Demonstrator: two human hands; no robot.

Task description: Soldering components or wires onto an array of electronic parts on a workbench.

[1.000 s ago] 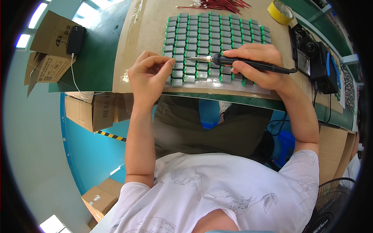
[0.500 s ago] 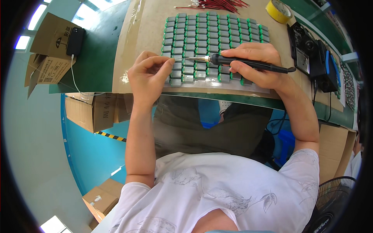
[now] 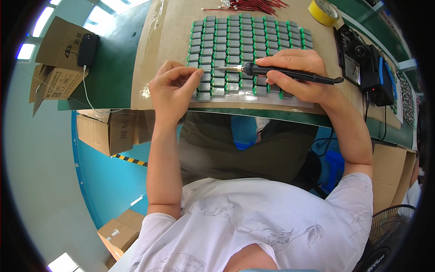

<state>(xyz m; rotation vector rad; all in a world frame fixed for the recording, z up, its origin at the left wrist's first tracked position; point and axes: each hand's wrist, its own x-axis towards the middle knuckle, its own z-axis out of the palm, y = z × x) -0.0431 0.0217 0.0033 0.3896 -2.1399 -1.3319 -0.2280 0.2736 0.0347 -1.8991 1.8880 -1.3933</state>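
Note:
My right hand (image 3: 297, 75) grips a black-handled soldering iron (image 3: 281, 72), whose metal tip points left over rows of small grey blocks with green edges (image 3: 233, 40). Close to that tip, on the left side of the rows, my left hand (image 3: 174, 86) pinches thumb and forefinger together. What lies in the pinch is too small to make out. The blocks stand in a tight grid on the table, and my right hand covers part of its near right portion.
Red wires with white ends (image 3: 253, 5) lie at the far side, beside a yellow tape roll (image 3: 324, 12). A black soldering station (image 3: 379, 77) stands at right. At left are an open cardboard box (image 3: 61, 59) and a black phone (image 3: 88, 50) on a white cable.
The whole view has shifted very slightly. Both hands and the soldering iron keep almost the same place over the blocks.

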